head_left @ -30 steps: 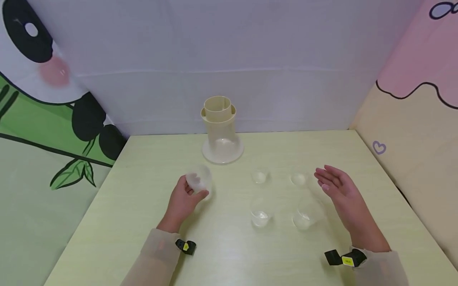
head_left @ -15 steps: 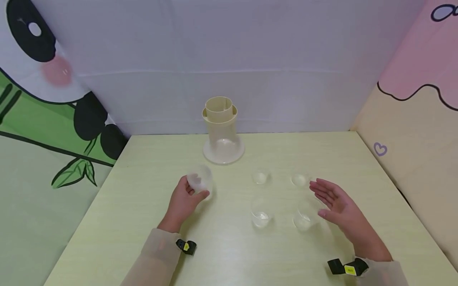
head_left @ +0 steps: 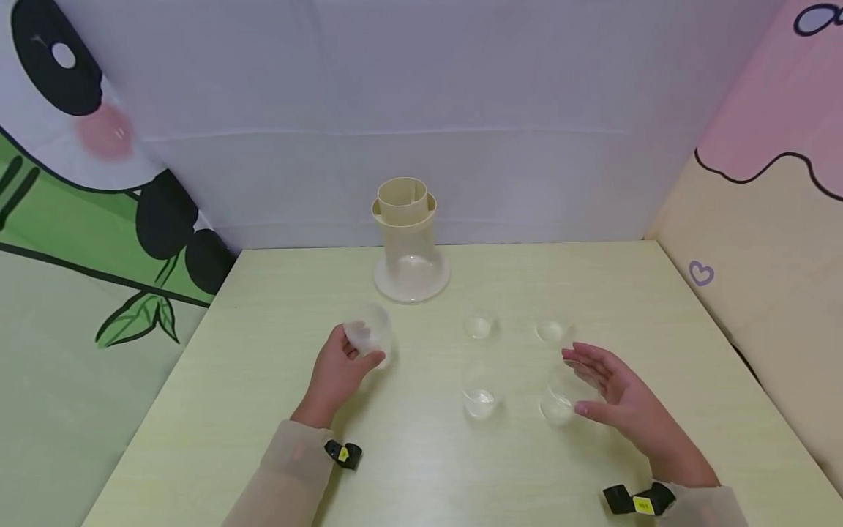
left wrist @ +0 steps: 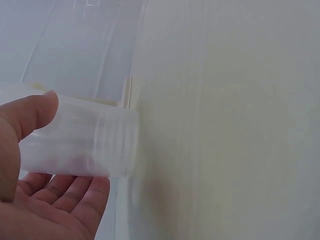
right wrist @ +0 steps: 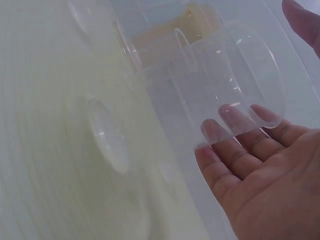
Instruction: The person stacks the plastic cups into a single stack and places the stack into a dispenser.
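My left hand [head_left: 334,382] grips a frosted, clear plastic cup [head_left: 369,331] left of the table's middle. Close up in the left wrist view, the thumb lies on one side of this cup [left wrist: 75,142] and the fingers on the other. Ridges ring its end nearest the tabletop. My right hand [head_left: 619,401] is spread beside the front right clear cup [head_left: 557,407], thumb apart from the fingers. In the right wrist view, the fingers [right wrist: 240,160] lie along that cup's side [right wrist: 215,75], partly seen through it; whether they touch it, I cannot tell.
Other clear cups stand on the table [head_left: 421,468]: one front left [head_left: 481,401], one back left [head_left: 478,325], one back right [head_left: 549,329]. A cream cylindrical holder [head_left: 407,241] on a round white base stands at the back, before a pale cloth wall.
My right hand has come down and leftward from beside the back right cup to the front right cup, its thumb swinging away from the fingers. My left hand and its cup hold nearly still.
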`<action>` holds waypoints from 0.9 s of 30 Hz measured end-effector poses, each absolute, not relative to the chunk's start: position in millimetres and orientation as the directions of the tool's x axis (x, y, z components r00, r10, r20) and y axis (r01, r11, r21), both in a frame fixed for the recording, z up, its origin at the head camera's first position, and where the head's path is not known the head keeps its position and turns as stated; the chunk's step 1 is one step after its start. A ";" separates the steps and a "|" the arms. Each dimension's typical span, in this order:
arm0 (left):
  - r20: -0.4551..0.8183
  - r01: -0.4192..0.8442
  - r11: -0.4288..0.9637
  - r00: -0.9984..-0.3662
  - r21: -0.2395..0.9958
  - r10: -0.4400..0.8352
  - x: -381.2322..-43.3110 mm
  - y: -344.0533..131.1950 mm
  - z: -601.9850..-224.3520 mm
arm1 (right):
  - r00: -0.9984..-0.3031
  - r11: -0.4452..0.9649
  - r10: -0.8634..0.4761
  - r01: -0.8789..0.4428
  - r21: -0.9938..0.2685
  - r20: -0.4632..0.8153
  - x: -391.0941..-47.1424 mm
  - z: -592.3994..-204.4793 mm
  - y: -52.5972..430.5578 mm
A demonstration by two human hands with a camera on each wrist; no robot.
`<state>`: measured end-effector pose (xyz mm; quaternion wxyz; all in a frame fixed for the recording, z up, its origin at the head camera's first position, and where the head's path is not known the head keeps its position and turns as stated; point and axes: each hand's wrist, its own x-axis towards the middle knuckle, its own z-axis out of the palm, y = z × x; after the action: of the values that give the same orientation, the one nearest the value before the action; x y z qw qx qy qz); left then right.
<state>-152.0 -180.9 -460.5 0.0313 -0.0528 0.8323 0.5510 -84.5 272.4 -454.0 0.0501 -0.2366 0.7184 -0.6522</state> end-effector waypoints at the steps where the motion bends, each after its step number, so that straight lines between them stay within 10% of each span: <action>1: -0.110 -0.122 0.388 -0.993 0.914 -0.053 -152.1 -181.0 -460.6 | -0.883 0.037 -0.405 -0.274 -0.961 0.237 -83.6 -455.3 271.9; 27: -0.101 -0.115 0.368 -0.993 0.923 -0.055 -151.1 -181.9 -462.2 | -0.926 0.112 -0.344 -0.201 -0.973 0.152 -79.1 -471.0 265.4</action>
<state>-151.1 -181.9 -462.2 0.0266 -0.0513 0.8267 0.5597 -79.1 265.4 -471.0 0.0559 -0.1834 0.7436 -0.6405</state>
